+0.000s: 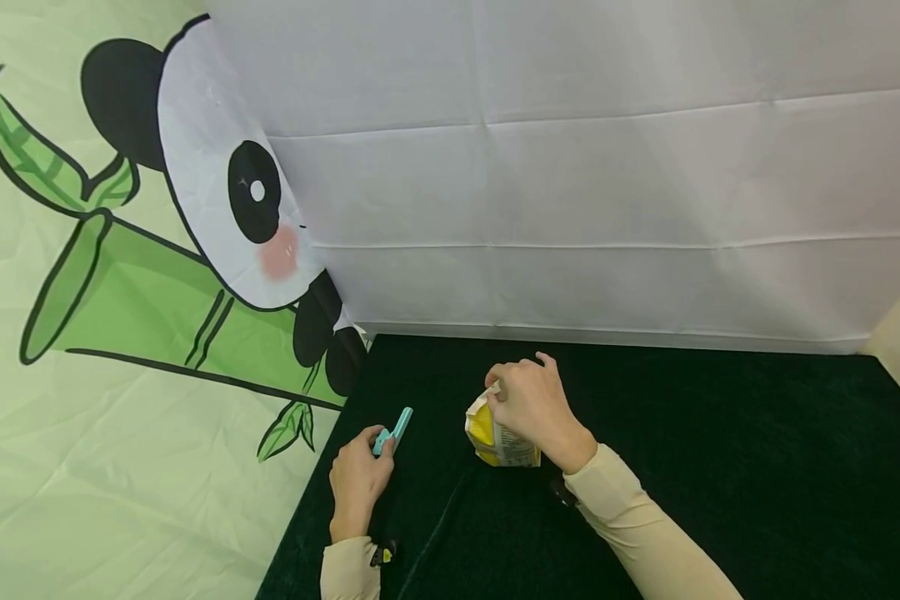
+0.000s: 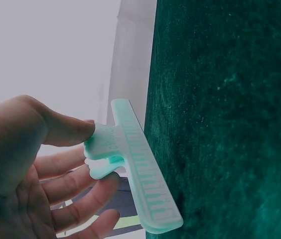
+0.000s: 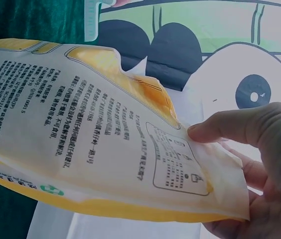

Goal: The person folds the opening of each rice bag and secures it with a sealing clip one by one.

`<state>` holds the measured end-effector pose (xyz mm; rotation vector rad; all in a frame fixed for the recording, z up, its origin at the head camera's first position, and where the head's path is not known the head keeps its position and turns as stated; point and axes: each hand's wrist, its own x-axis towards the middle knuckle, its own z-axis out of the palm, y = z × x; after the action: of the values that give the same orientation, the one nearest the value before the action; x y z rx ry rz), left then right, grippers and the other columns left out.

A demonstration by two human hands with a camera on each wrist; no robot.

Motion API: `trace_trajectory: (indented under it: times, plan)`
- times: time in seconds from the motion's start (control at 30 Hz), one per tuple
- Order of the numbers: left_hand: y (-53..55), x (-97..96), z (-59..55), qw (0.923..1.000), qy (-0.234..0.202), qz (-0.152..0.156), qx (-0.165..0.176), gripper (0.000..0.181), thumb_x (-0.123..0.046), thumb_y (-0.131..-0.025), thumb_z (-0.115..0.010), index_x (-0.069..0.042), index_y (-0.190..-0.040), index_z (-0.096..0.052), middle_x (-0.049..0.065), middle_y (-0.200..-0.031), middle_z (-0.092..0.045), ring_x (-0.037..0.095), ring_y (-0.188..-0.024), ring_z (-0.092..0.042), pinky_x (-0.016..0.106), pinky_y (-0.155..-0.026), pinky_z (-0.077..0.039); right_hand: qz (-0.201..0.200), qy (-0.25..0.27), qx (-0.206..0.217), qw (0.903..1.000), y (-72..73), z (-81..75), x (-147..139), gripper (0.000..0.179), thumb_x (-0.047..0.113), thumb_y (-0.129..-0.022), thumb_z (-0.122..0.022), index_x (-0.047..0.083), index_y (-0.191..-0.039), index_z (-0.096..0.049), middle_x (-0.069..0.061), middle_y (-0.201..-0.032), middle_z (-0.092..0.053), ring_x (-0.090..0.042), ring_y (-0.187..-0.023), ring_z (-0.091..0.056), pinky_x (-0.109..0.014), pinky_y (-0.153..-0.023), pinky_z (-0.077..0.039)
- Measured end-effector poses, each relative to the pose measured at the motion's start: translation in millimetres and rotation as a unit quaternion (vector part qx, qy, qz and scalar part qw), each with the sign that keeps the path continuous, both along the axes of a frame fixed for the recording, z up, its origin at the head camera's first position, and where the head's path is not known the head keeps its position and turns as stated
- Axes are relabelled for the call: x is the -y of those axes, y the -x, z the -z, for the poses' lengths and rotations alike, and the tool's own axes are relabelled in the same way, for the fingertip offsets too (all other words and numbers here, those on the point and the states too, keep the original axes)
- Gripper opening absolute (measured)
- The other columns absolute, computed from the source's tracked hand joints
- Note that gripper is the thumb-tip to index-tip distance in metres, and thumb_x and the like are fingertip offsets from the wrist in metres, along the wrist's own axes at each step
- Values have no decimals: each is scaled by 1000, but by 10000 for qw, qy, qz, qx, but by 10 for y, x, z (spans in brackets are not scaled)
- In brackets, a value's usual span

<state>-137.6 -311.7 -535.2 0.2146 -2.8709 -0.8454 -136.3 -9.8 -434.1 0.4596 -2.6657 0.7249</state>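
Note:
A mint-green bag clip [image 2: 145, 169] with a long ridged bar is pinched by its grip tabs between the thumb and fingers of my left hand [image 1: 362, 479]. In the head view the clip [image 1: 399, 429] tilts up and to the right above the dark cloth. My right hand [image 1: 534, 404] pinches the top edge of a yellow and white food bag [image 1: 513, 446], which stands on the cloth. Close up in the right wrist view, the bag [image 3: 95, 134] shows printed text, and its top end lies under my right thumb [image 3: 220, 124]. The clip and bag are apart.
Dark green velvety cloth [image 1: 720, 450] covers the table. A white sheet [image 1: 570, 183] hangs behind its far edge. Along the left side hangs a pale green sheet [image 1: 120, 467] with a panda and bamboo print.

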Motion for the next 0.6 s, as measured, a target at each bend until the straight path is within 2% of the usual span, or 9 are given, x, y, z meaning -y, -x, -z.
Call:
trace_trajectory:
  times: [0.33, 0.6]
  plan:
    - [1, 5, 12, 10000, 28, 17, -40, 39, -32, -105, -65, -10, -136, -69, 12, -107, -73, 20, -72, -56, 31, -60, -40, -55, 224, 306, 9993, -1, 1, -32, 10, 16, -94, -77, 14, -103, -81, -3, -94, -81, -30, -103, -73, -73, -120, -35]
    - [-3, -1, -2, 9998, 56, 33, -182, 37, -31, -105, -65, -10, -136, -70, 13, -110, -75, 21, -72, -58, 30, -60, -41, -86, 300, 370, 9988, 5, 7, -48, 9, 15, -97, -74, 14, -103, -80, -6, -103, -82, -32, -108, -73, -73, -121, -33]
